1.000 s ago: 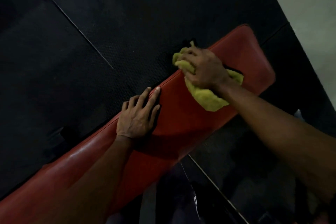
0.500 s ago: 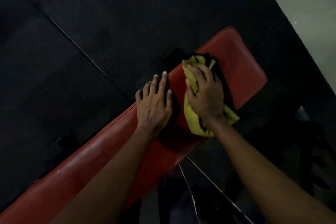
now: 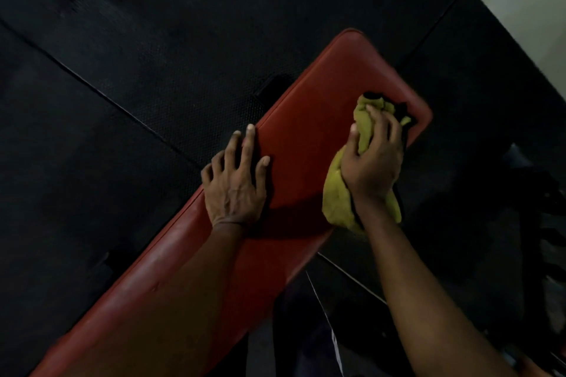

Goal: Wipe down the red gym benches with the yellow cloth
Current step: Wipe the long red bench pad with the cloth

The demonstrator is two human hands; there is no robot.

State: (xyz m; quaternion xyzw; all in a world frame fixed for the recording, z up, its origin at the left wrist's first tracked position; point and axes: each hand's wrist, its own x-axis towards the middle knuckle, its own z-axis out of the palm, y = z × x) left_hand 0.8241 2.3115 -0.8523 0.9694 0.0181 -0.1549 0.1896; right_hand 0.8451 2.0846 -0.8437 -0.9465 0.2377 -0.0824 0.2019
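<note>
Mats (image 3: 153, 55) of black rubber covered the floor. Bench (image 3: 321, 131), red, ran across them from 7 o'clock to 1 o'clock. Cloth (image 3: 337, 202), yellow, sat bunched on the pad's 4 o'clock edge near its far end; dark patches on it were perhaps shadow, the light being dim. Right hand (image 3: 373, 168) gripped the cloth, fingers curled round it. Left hand (image 3: 234, 190) rested flat at the 10 o'clock edge, fingers spread.

Red bench (image 3: 309, 144) on black floor (image 3: 153, 55) carries yellow cloth (image 3: 337, 196).
</note>
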